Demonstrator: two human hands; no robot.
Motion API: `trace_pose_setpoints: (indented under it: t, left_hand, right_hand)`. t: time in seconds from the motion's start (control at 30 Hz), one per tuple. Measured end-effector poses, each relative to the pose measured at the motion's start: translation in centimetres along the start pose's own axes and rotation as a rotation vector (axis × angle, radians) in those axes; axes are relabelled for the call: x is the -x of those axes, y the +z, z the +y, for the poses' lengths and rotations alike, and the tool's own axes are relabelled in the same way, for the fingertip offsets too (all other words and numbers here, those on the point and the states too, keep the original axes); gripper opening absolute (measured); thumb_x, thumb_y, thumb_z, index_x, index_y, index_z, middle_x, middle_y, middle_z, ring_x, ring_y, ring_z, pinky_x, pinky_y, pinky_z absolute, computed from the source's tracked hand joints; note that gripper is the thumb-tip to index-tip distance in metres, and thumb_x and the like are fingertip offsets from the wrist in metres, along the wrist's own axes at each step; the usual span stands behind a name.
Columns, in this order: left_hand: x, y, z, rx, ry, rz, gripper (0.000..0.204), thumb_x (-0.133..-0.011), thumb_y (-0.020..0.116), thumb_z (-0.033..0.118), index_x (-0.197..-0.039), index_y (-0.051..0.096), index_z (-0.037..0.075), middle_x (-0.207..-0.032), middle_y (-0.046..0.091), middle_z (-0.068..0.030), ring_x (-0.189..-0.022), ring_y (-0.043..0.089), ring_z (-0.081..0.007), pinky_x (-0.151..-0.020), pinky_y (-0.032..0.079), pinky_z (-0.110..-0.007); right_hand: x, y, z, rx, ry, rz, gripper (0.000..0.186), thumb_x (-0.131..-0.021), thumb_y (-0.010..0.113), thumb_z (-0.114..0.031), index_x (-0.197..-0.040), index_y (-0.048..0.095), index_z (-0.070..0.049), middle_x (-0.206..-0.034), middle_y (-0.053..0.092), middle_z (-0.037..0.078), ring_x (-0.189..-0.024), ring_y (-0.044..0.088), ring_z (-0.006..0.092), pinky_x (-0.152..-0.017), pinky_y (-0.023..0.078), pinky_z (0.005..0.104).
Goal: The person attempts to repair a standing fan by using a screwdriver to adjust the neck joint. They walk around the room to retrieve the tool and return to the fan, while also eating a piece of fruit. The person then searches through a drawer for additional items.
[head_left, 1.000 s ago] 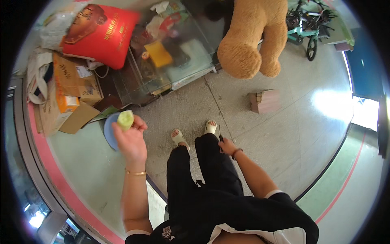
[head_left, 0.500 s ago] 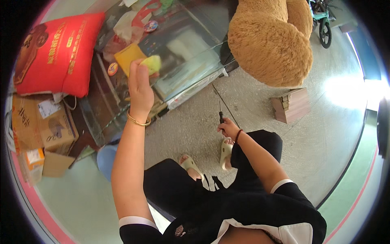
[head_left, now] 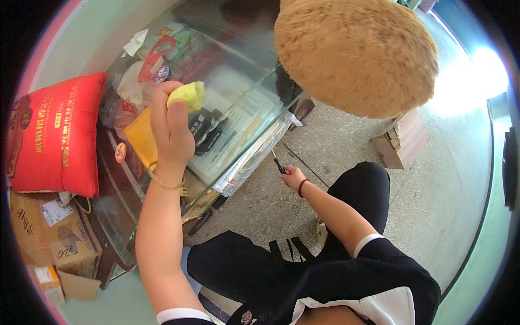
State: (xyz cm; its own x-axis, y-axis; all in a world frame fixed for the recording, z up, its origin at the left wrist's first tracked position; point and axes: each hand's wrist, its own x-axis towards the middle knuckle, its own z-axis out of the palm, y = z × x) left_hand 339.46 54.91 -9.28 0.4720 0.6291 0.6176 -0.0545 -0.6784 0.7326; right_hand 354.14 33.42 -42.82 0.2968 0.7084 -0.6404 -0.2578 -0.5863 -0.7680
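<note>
Yellow-green lump (head_left: 188,96) clamped in left hand's grip (head_left: 172,129), over glass-topped bench (head_left: 241,54), black-handled tool (head_left: 279,166) clamped in right hand's grip (head_left: 294,178)

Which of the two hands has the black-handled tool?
The right hand, wearing the dark red bracelet, grips the black-handled tool; the left hand instead holds the yellow-green piece.

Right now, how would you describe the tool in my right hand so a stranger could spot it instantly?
From the glass-topped counter, go right to the speckled floor. Over it, your right hand, dark red bracelet at the wrist, grips what looks like a screwdriver. Its black handle and thin shaft set it apart from the yellow-green piece in your left hand.
</note>
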Motion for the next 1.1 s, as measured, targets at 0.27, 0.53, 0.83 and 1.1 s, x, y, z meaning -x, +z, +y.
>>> trace_pose_setpoints:
  t: [0.27, 0.53, 0.83, 1.1]
  left_hand:
    - [-0.6, 0.9, 0.8, -0.161, 0.172, -0.142, 0.041, -0.077, 0.065, 0.044, -0.087, 0.051, 0.006, -0.076, 0.055, -0.0085, -0.064, 0.055, -0.0273, -0.059, 0.042, -0.034]
    - [0.0, -0.2, 0.4, -0.149, 0.101, -0.112, 0.043, -0.076, 0.065, 0.045, -0.088, 0.046, 0.008, -0.07, 0.054, -0.0066, -0.063, 0.055, -0.028, -0.059, 0.041, -0.035]
    - [0.0, 0.0, 0.8, -0.138, 0.064, -0.12, 0.043, -0.08, 0.06, 0.046, -0.088, 0.043, 0.007, -0.07, 0.055, -0.0068, -0.064, 0.056, -0.0264, -0.061, 0.04, -0.035]
    - [0.0, -0.6, 0.8, -0.159, 0.093, -0.061, 0.041, -0.079, 0.061, 0.044, -0.089, 0.047, 0.006, -0.072, 0.056, -0.0094, -0.065, 0.056, -0.0292, -0.064, 0.042, -0.036]
  right_hand:
    - [-14.0, 1.8, 0.1, -0.291, -0.117, 0.079, 0.026, -0.077, 0.062, -0.002, -0.102, 0.059, -0.001, -0.08, 0.061, 0.005, -0.058, 0.055, 0.0131, -0.052, 0.045, 0.0274]
    - [-18.3, 5.3, -5.3, -0.793, -0.064, 0.113, 0.021, -0.08, 0.059, -0.008, -0.101, 0.059, -0.003, -0.078, 0.061, 0.004, -0.058, 0.055, 0.0143, -0.052, 0.045, 0.0278]
    - [-17.3, 5.5, -7.2, -1.071, -0.089, 0.145, 0.019, -0.084, 0.055, -0.016, -0.099, 0.058, -0.005, -0.076, 0.06, 0.003, -0.058, 0.054, 0.0156, -0.052, 0.045, 0.0282]
    - [-10.0, 6.3, -9.5, -1.197, -0.147, 0.192, 0.02, -0.088, 0.051, -0.023, -0.097, 0.057, -0.007, -0.074, 0.059, 0.003, -0.058, 0.054, 0.0167, -0.052, 0.045, 0.0285]
